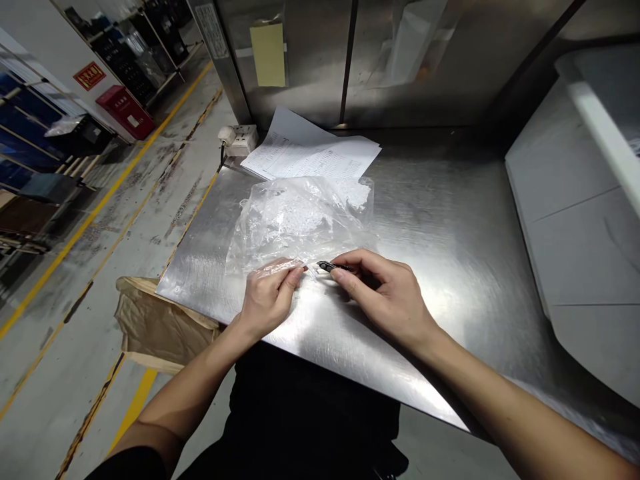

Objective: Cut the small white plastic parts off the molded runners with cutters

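here the left hand pinches the plastic bag's near edge, the right hand pinching a small black tool just beside it.

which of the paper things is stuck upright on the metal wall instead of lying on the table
The yellow note, taped to the steel back panel. The white printed sheets lie flat on the table.

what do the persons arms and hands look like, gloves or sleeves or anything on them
Both hands are bare: no gloves, rings or watch show on the left hand or the right hand. The forearms are bare too, with no sleeves down to the wrists. Near the left elbow the edge of a short black sleeve shows. No markings or bands are visible on either arm.
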Motion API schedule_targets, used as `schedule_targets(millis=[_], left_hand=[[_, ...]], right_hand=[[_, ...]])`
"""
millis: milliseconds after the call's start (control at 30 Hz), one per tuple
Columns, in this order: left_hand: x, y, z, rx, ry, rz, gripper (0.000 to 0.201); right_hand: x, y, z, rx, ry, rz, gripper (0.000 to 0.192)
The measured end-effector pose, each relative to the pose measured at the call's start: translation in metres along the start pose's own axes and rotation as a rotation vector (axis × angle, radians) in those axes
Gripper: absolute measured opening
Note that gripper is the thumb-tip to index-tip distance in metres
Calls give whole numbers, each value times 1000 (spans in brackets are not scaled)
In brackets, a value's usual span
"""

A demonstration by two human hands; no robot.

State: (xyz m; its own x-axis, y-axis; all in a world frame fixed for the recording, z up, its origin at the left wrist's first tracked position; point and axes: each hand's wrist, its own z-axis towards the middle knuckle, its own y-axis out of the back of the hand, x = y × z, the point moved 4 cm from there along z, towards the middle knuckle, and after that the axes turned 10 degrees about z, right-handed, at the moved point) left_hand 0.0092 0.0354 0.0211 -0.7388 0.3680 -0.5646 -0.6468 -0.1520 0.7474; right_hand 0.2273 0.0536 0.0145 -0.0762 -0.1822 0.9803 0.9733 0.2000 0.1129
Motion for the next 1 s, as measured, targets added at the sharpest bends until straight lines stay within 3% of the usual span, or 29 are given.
schedule_targets(millis=[467,1000], left_hand=[[0,0,0,-22,-15,9,37],[2,1,-1,-25,4,38,36]], right_hand=[[8,-7,-5,92,-25,11,17],[7,-14,-8,19,-16,69,14]])
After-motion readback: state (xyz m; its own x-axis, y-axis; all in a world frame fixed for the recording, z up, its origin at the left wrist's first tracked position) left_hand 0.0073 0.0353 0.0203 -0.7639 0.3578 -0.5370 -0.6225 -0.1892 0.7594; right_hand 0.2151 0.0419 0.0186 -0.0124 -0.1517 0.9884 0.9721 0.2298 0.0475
